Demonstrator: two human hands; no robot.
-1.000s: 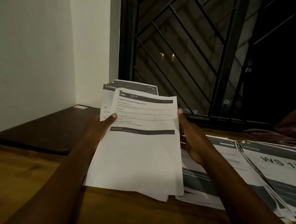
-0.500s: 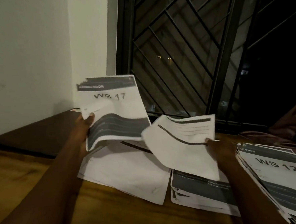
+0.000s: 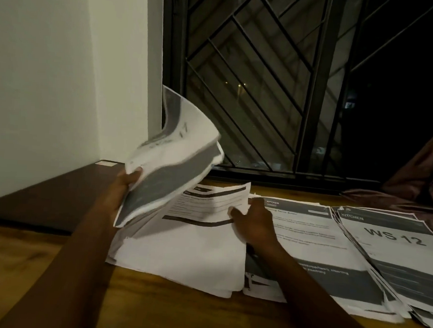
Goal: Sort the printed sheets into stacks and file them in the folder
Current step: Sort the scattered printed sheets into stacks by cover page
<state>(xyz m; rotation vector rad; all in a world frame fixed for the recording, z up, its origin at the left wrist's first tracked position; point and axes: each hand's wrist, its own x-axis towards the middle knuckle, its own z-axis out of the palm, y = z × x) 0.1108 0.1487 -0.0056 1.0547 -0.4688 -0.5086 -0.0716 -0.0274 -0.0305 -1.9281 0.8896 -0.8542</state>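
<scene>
My left hand (image 3: 125, 183) grips a small bundle of printed sheets (image 3: 175, 155), lifted and curled above the table's left-centre. Below it lies a white stack (image 3: 188, 254) with a text page on top. My right hand (image 3: 253, 221) rests on the right edge of that top page, fingers pinching it. To the right lies a stack headed KITCHEN (image 3: 315, 242), and further right another stack whose top sheet reads WS 12 (image 3: 396, 253). A dark folder (image 3: 41, 202) lies flat at the left against the wall.
The wooden table (image 3: 48, 280) runs under everything. A white wall stands at the left. A black window grille (image 3: 254, 77) rises behind the papers. Dark maroon cloth (image 3: 419, 183) drapes at the far right.
My left hand's sheets have curled up and tilted. My right hand has brought its single page back down onto the left stack from over the KITCHEN stack.
</scene>
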